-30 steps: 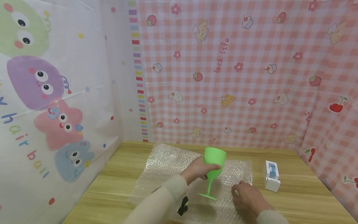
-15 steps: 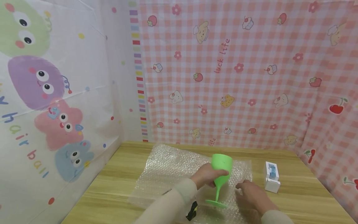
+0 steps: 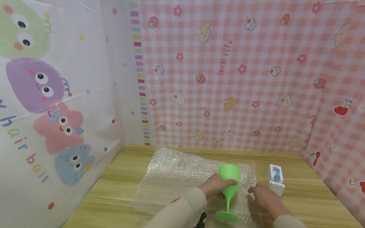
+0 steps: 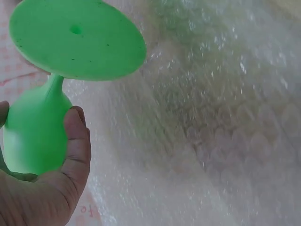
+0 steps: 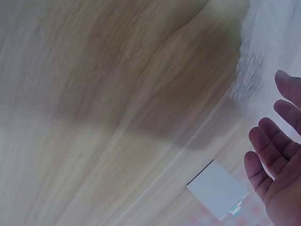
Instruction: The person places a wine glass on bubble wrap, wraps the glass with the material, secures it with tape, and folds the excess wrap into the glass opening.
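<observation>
My left hand (image 3: 214,185) grips a bright green plastic goblet (image 3: 229,172) round its bowl, rim toward the back and foot toward me. Its flat round foot (image 4: 80,40) fills the upper left of the left wrist view, with the thumb (image 4: 77,146) along the bowl. Below the goblet lies a sheet of clear bubble wrap (image 3: 176,171). My right hand (image 3: 266,198) is at the sheet's right edge, holding nothing. In the right wrist view its fingers (image 5: 268,146) are relaxed and slightly bent, beside the wrap's edge (image 5: 254,66).
A white tape dispenser (image 3: 276,179) with a blue roll stands on the wooden table (image 3: 111,177), right of the wrap. Partly hidden by the left sleeve is a small black and yellow object (image 3: 201,219). Printed cloths (image 3: 228,79) hang behind and at both sides.
My left hand has carried the goblet right and toward me, lowering it over the wrap's right part. My right hand has shifted a little right. The black and yellow object has moved right and nearer.
</observation>
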The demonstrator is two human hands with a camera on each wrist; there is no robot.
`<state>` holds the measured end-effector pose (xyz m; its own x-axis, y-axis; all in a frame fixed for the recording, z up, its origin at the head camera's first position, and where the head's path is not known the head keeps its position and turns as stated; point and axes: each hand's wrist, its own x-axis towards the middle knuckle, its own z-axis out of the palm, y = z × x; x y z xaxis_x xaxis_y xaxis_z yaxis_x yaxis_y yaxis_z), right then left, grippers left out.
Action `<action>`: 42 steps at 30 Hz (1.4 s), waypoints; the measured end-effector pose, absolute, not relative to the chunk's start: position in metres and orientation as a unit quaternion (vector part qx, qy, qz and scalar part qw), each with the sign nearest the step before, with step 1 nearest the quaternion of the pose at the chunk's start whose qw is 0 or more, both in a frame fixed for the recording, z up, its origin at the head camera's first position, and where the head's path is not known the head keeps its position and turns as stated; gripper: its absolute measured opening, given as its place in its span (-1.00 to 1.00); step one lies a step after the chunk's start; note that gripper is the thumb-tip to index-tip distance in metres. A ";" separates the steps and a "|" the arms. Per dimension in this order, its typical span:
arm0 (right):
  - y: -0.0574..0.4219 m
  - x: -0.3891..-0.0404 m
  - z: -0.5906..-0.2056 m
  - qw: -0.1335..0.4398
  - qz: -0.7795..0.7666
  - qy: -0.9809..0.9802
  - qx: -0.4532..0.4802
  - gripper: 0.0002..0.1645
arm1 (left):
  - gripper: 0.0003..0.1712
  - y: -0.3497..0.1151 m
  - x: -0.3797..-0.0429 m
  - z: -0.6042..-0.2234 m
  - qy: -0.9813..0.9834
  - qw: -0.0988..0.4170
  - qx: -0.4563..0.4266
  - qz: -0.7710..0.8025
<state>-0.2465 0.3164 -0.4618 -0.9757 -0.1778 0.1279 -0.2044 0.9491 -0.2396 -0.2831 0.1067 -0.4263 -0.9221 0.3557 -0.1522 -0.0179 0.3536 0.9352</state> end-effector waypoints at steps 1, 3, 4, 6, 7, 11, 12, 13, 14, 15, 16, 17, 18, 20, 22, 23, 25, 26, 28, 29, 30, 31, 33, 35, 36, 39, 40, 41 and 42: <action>0.317 -0.246 -0.462 0.048 0.128 -0.986 0.094 -0.68 | -0.56 0.108 -0.282 -0.427 0.808 0.169 0.105 0.555; 0.318 -0.245 -0.462 0.040 0.131 -0.986 0.089 -0.66 | -0.56 0.110 -0.280 -0.428 0.811 0.175 0.107 0.548; 0.319 -0.244 -0.463 0.038 0.132 -0.986 0.090 -0.66 | -0.56 0.111 -0.279 -0.429 0.812 0.176 0.109 0.545; 0.318 -0.243 -0.464 0.032 0.150 -0.985 0.080 -0.67 | -0.56 0.113 -0.277 -0.431 0.813 0.178 0.110 0.544; 0.317 -0.242 -0.465 0.029 0.156 -0.984 0.078 -0.68 | -0.55 0.114 -0.277 -0.433 0.813 0.177 0.108 0.544; 0.315 -0.240 -0.468 0.023 0.172 -0.983 0.066 -0.72 | -0.51 0.119 -0.277 -0.439 0.819 0.165 0.101 0.540; 0.314 -0.240 -0.469 0.024 0.169 -0.983 0.067 -0.72 | -0.50 0.119 -0.276 -0.441 0.820 0.161 0.098 0.540; 0.314 -0.240 -0.469 0.025 0.165 -0.984 0.067 -0.72 | -0.48 0.120 -0.276 -0.442 0.823 0.156 0.093 0.538; 0.314 -0.240 -0.469 0.026 0.163 -0.984 0.067 -0.72 | -0.47 0.121 -0.276 -0.442 0.825 0.153 0.091 0.537; 0.314 -0.240 -0.469 0.026 0.162 -0.984 0.066 -0.71 | -0.46 0.121 -0.275 -0.443 0.826 0.151 0.088 0.536; 0.314 -0.240 -0.469 0.027 0.160 -0.984 0.069 -0.70 | -0.45 0.121 -0.275 -0.443 0.827 0.149 0.084 0.535; 0.314 -0.241 -0.469 0.025 0.160 -0.984 0.067 -0.70 | -0.44 0.122 -0.275 -0.444 0.831 0.146 0.081 0.531; 0.314 -0.240 -0.469 0.024 0.161 -0.984 0.066 -0.70 | -0.43 0.122 -0.275 -0.444 0.835 0.144 0.077 0.525; 0.314 -0.240 -0.468 0.023 0.161 -0.984 0.070 -0.71 | -0.40 0.123 -0.275 -0.445 0.843 0.142 0.072 0.514; 0.313 -0.240 -0.468 0.023 0.161 -0.984 0.075 -0.73 | -0.34 0.123 -0.275 -0.446 0.851 0.140 0.067 0.502; 0.313 -0.239 -0.468 0.023 0.165 -0.983 0.075 -0.74 | -0.31 0.123 -0.275 -0.446 0.856 0.139 0.067 0.493; 0.313 -0.239 -0.468 0.025 0.168 -0.982 0.080 -0.77 | -0.27 0.124 -0.274 -0.446 0.863 0.140 0.069 0.480; 0.313 -0.238 -0.468 0.025 0.172 -0.981 0.081 -0.78 | -0.28 0.124 -0.274 -0.446 0.865 0.140 0.073 0.476; 0.314 -0.238 -0.468 0.026 0.175 -0.981 0.080 -0.79 | -0.34 0.123 -0.274 -0.445 0.870 0.138 0.085 0.466; 0.314 -0.238 -0.468 0.028 0.175 -0.981 0.082 -0.78 | -0.38 0.122 -0.274 -0.445 0.871 0.137 0.091 0.463; 0.314 -0.238 -0.468 0.029 0.174 -0.981 0.083 -0.78 | -0.43 0.121 -0.274 -0.444 0.873 0.135 0.098 0.458; 0.315 -0.238 -0.469 0.028 0.177 -0.980 0.082 -0.77 | -0.47 0.119 -0.274 -0.443 0.877 0.130 0.107 0.449; 0.316 -0.239 -0.469 0.027 0.177 -0.981 0.079 -0.75 | -0.52 0.116 -0.275 -0.441 0.889 0.117 0.132 0.422; 0.317 -0.240 -0.470 0.027 0.176 -0.981 0.079 -0.73 | -0.51 0.111 -0.277 -0.440 0.907 0.094 0.159 0.378; 0.317 -0.240 -0.471 0.027 0.175 -0.981 0.079 -0.73 | -0.50 0.109 -0.279 -0.440 0.915 0.083 0.177 0.353; 0.317 -0.242 -0.472 0.027 0.170 -0.982 0.079 -0.72 | -0.44 0.103 -0.283 -0.439 0.933 0.041 0.239 0.265; 0.317 -0.242 -0.472 0.027 0.171 -0.982 0.081 -0.73 | -0.43 0.102 -0.284 -0.440 0.936 0.029 0.258 0.239; 0.317 -0.242 -0.472 0.027 0.172 -0.981 0.081 -0.73 | -0.43 0.100 -0.285 -0.441 0.936 0.017 0.279 0.214; 0.317 -0.242 -0.472 0.026 0.174 -0.981 0.079 -0.72 | -0.42 0.099 -0.285 -0.441 0.934 0.006 0.301 0.190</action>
